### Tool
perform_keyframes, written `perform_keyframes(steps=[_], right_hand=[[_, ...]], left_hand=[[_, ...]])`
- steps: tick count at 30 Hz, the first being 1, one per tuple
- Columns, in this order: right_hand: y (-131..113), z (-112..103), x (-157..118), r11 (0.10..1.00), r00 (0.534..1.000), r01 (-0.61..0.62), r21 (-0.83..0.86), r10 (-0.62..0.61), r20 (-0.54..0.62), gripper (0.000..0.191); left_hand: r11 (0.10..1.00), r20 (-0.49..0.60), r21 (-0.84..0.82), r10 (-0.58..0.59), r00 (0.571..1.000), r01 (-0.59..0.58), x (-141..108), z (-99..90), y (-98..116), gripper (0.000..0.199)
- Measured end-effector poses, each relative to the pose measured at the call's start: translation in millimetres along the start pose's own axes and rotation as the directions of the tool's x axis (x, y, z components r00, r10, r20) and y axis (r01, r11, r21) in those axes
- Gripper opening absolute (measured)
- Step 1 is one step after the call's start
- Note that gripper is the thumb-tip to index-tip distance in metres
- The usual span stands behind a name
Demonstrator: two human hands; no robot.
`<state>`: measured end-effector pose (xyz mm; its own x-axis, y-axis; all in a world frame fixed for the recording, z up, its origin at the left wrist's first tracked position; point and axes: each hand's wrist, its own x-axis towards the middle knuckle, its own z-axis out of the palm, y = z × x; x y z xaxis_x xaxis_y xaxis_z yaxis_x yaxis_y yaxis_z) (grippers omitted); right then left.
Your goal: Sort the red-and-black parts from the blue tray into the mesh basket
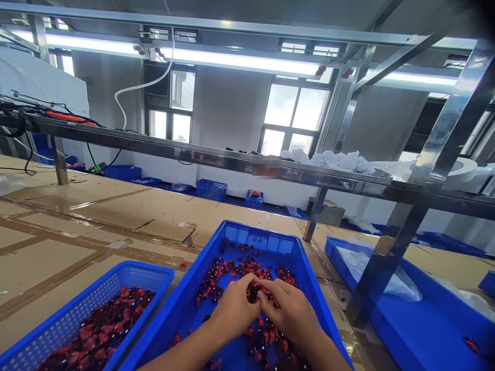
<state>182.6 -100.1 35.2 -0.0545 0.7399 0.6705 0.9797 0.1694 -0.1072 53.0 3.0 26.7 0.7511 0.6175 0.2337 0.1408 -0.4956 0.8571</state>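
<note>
While both hands meet over the blue tray, the left hand and the right hand pinch a small red-and-black part between their fingers in the head view. More red and dark pieces lie loose in the tray, beneath and around the hands. Beside it, toward the left, a perforated blue basket holds a heap of similar pieces. A metal post rises at the right — it partly blocks the other blue tray, where a clear plastic bag lies. Across the upper view runs a metal shelf with crumpled white material on top — windows show behind.
</note>
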Motion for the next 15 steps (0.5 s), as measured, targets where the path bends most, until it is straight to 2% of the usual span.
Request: perform_keyframes(steps=[3,4,5,6,7,8,9,10,11,12,13,15], right_hand=[[-0.9,1.7,0.3,0.992,0.997,-0.006,0.125,0.016,-0.073,0.026],[-1.3,2.5,0.8,0.976,0.992,-0.065,0.209,0.087,-0.096,0.022],[-1.5,3.4,1.4,0.931,0.972,-0.162,0.327,0.207,-0.107,0.018],[-1.3,4.3,2.1,0.832,0.928,-0.278,0.480,0.362,-0.091,0.017],[-0.5,5.0,2.9,0.664,0.855,-0.375,0.647,0.517,-0.034,0.019],[0.8,5.5,3.8,0.438,0.770,-0.429,0.790,0.635,0.066,0.022],[2.8,5.7,4.6,0.197,0.695,-0.434,0.879,0.694,0.188,0.025],[5.2,5.6,5.3,-0.016,0.647,-0.408,0.913,0.700,0.302,0.026],[7.7,5.3,5.9,-0.175,0.622,-0.383,0.907,0.677,0.393,0.026],[10.0,5.2,6.4,-0.275,0.607,-0.382,0.882,0.646,0.464,0.027],[11.9,5.3,6.8,-0.325,0.589,-0.404,0.855,0.623,0.515,0.027],[13.5,7.5,7.2,-0.311,0.555,-0.505,0.805,0.598,0.579,0.032]], left_hand=[[1.000,-0.004,-0.011,0.001,1.000,-0.001,-0.6,-0.6,-0.5,0.013],[1.000,-0.006,-0.012,0.006,1.000,-0.006,-0.8,-0.9,-0.2,0.014],[1.000,-0.006,-0.008,0.010,1.000,-0.010,-1.1,-1.2,0.3,0.014],[1.000,-0.007,0.001,0.010,1.000,-0.010,-1.3,-1.5,1.0,0.016],[1.000,-0.007,0.012,0.005,1.000,-0.005,-1.6,-1.7,1.8,0.018],[1.000,-0.008,0.025,-0.003,1.000,0.003,-1.8,-1.8,2.7,0.019],[0.999,-0.007,0.037,-0.013,1.000,0.013,-2.1,-1.9,3.7,0.021],[0.999,-0.006,0.043,-0.021,1.000,0.021,-2.3,-2.0,4.8,0.021],[0.999,-0.006,0.043,-0.021,1.000,0.021,-2.5,-2.0,5.8,0.021],[0.999,-0.003,0.037,-0.015,1.000,0.015,-2.7,-1.9,6.7,0.021],[1.000,-0.001,0.029,-0.006,1.000,0.006,-2.8,-1.8,7.4,0.020],[1.000,0.003,0.009,0.013,1.000,-0.013,-2.8,-1.2,7.8,0.018]])
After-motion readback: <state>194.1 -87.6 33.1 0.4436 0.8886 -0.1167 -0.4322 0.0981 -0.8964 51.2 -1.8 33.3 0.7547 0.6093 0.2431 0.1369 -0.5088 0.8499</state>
